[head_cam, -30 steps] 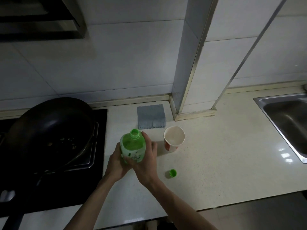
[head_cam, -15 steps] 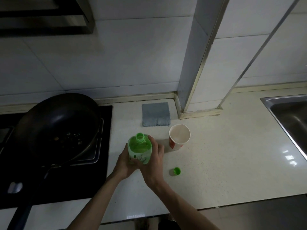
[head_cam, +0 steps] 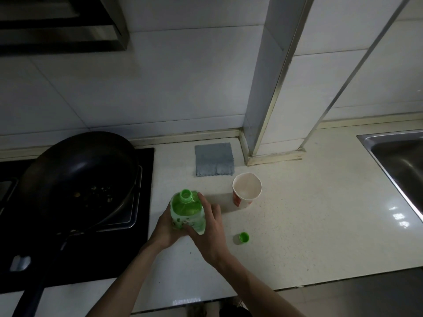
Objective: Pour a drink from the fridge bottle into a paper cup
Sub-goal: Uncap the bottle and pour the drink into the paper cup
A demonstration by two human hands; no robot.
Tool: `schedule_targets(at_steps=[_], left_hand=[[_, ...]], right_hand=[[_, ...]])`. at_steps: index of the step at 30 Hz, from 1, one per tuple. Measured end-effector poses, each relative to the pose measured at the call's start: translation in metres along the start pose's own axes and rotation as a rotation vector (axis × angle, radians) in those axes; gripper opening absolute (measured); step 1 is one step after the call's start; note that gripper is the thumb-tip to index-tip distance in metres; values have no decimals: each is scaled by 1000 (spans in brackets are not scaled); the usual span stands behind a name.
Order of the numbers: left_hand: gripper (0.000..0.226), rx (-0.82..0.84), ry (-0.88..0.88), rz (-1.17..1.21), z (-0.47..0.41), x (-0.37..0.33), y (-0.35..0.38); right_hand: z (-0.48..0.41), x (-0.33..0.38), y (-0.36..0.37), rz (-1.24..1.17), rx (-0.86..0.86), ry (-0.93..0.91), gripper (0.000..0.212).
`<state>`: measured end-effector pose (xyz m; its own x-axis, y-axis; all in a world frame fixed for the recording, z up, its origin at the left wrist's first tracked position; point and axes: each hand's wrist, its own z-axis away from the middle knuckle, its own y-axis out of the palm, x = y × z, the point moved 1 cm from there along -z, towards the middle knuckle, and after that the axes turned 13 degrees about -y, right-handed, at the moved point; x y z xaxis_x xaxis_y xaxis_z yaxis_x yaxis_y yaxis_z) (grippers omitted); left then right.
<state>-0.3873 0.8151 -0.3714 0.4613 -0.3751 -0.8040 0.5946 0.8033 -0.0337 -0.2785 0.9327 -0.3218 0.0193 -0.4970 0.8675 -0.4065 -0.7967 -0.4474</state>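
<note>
You hold the uncapped green bottle (head_cam: 186, 211) in both hands, just left of the paper cup (head_cam: 246, 191)

Your left hand (head_cam: 166, 227) wraps the bottle's left side and your right hand (head_cam: 210, 232) curls round its right side, fingers reaching up near the neck. The cup stands upright on the pale surface (head_cam: 309, 225), apart from the bottle's mouth. The green cap (head_cam: 244, 237) lies on the surface in front of the cup, beside your right hand. A grey cloth (head_cam: 214, 159) lies by the wall, a dark wok (head_cam: 77, 179) on the hob at your left
</note>
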Motion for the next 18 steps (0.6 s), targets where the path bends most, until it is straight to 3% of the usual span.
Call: schedule_targets(at_steps=[18], left_hand=[[85, -15, 28, -47, -3, 9, -2]], right_hand=[[3, -7, -5, 115, 45, -137, 83]])
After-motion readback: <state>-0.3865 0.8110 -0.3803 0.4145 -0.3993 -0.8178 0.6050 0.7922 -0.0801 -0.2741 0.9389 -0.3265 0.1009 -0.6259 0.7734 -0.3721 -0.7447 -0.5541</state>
